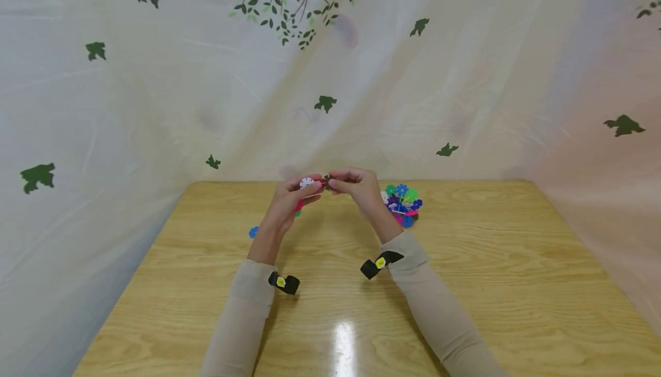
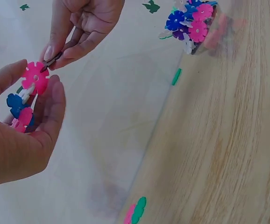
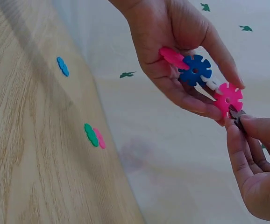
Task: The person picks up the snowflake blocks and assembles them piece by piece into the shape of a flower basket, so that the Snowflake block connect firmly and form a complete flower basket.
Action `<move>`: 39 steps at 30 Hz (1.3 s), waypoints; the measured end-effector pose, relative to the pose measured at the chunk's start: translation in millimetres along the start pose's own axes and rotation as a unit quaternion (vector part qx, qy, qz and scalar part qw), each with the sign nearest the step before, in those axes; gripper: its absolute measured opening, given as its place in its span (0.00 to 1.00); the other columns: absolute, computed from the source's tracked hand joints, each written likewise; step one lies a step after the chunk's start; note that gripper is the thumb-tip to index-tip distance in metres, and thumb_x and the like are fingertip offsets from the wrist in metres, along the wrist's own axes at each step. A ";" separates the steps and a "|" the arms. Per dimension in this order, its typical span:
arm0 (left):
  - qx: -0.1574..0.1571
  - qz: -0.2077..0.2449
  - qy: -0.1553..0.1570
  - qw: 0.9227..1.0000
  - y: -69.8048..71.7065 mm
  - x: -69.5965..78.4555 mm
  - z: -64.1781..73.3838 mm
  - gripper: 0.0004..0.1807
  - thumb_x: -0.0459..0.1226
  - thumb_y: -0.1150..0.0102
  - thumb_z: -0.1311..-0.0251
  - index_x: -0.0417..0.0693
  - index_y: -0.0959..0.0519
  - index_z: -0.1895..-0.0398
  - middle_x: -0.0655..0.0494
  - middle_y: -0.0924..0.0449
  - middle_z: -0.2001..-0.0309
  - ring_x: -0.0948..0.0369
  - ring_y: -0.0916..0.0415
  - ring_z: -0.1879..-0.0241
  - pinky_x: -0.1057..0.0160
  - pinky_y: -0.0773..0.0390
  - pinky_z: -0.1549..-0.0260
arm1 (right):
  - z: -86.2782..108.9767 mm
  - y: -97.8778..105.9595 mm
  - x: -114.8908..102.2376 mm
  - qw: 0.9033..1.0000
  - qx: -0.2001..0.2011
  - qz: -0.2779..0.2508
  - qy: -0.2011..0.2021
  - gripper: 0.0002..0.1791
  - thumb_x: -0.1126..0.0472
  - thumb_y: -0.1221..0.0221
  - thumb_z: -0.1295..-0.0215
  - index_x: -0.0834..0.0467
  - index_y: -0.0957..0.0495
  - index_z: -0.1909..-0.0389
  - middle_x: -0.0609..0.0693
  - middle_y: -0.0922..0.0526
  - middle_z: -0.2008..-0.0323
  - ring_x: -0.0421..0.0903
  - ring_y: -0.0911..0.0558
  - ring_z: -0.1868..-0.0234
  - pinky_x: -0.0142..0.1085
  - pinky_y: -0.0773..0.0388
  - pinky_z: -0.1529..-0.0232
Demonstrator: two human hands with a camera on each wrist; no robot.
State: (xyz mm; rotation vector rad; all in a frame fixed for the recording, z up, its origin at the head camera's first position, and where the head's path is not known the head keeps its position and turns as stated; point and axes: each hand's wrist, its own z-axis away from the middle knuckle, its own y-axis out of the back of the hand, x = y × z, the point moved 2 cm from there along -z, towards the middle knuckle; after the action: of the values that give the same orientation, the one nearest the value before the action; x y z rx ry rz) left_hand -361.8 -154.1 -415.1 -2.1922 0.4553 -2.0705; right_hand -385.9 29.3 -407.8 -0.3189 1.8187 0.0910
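Note:
My left hand [image 1: 283, 206] holds a short chain of notched plastic snowflake discs above the far part of the table. In the right wrist view the chain runs from a pink disc [image 3: 172, 58] through a blue disc [image 3: 195, 70] and a white disc [image 3: 212, 83] to another pink disc [image 3: 227, 96]. Thumb and fingers pinch that end pink disc. My right hand [image 1: 363, 189] pinches a dark brown disc [image 3: 237, 115] edge-on between thumb and fingertips. Its edge meets the rim of the end pink disc; whether the slots are fully engaged I cannot tell.
A many-coloured cluster of joined discs [image 1: 401, 206] stands on the wooden table [image 1: 475, 262], right of my right hand. Loose on the left lie a blue disc [image 3: 62, 66], a green disc [image 3: 91, 135] and a pink disc [image 3: 100, 138]. Behind the table hangs a patterned cloth [image 1: 382, 107].

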 end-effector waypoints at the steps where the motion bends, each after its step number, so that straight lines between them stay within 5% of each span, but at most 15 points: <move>1: -0.004 -0.009 0.003 1.000 0.2 0.1 0.2 0.15 0.32 0.39 0.30 0.35 0.19 0.44 0.59 0.14 0.56 0.63 0.14 0.57 0.63 0.15 0.50 | -0.1 0.5 0.1 1.000 -0.002 0.002 -0.001 0.15 0.73 0.37 0.34 0.77 0.20 0.49 0.46 0.12 0.66 0.39 0.13 0.68 0.33 0.13 0.60; 10: -0.038 -0.078 0.039 0.995 0.0 -2.5 1.7 0.20 0.38 0.42 0.27 0.34 0.22 0.38 0.63 0.15 0.55 0.64 0.20 0.57 0.68 0.19 0.61 | -0.2 2.0 0.9 1.000 -0.003 0.018 -0.004 0.14 0.72 0.36 0.34 0.77 0.19 0.51 0.46 0.12 0.67 0.40 0.13 0.69 0.34 0.13 0.60; 14: -0.037 -0.071 0.055 0.995 -2.3 -5.4 1.5 0.22 0.39 0.42 0.28 0.37 0.24 0.36 0.63 0.16 0.58 0.64 0.23 0.60 0.71 0.21 0.67 | 0.5 -2.6 2.4 1.000 0.003 0.029 -0.007 0.13 0.72 0.35 0.35 0.76 0.19 0.53 0.45 0.13 0.70 0.40 0.13 0.70 0.36 0.12 0.61; 19: -0.009 -0.051 0.067 0.996 -0.9 -4.6 1.9 0.21 0.36 0.40 0.29 0.39 0.24 0.37 0.63 0.18 0.61 0.67 0.25 0.66 0.75 0.24 0.73 | 1.4 -8.9 4.0 0.999 -0.008 0.045 -0.006 0.13 0.69 0.35 0.33 0.73 0.18 0.52 0.45 0.13 0.68 0.40 0.13 0.69 0.38 0.12 0.59; 25: 0.050 -0.021 0.054 0.997 12.6 5.1 2.7 0.14 0.38 0.39 0.30 0.46 0.21 0.44 0.64 0.21 0.63 0.67 0.27 0.67 0.75 0.26 0.75 | 1.8 -13.4 5.7 0.994 -0.048 0.097 -0.017 0.16 0.64 0.35 0.31 0.68 0.18 0.46 0.58 0.12 0.61 0.41 0.13 0.66 0.49 0.13 0.53; 31: 0.074 0.003 0.051 0.996 29.1 14.5 2.2 0.05 0.37 0.37 0.32 0.57 0.17 0.56 0.64 0.20 0.65 0.66 0.28 0.68 0.74 0.28 0.77 | -5.5 -21.0 25.4 0.968 -0.155 0.186 -0.063 0.16 0.64 0.36 0.30 0.65 0.19 0.45 0.61 0.12 0.58 0.44 0.14 0.62 0.57 0.17 0.48; 39: 0.056 -0.006 0.067 0.996 38.3 17.9 4.1 0.04 0.37 0.38 0.30 0.58 0.17 0.58 0.63 0.20 0.68 0.67 0.26 0.69 0.75 0.27 0.78 | -21.9 -35.9 50.9 0.929 -0.245 0.267 -0.077 0.18 0.67 0.37 0.32 0.70 0.21 0.44 0.63 0.12 0.55 0.59 0.13 0.55 0.49 0.14 0.55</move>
State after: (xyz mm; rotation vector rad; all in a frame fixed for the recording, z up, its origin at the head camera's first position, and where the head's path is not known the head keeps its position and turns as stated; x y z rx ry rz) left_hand -363.0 -196.0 -408.5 -2.0079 0.3286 -2.1993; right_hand -408.9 -18.7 -446.8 -0.1462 1.6640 0.9366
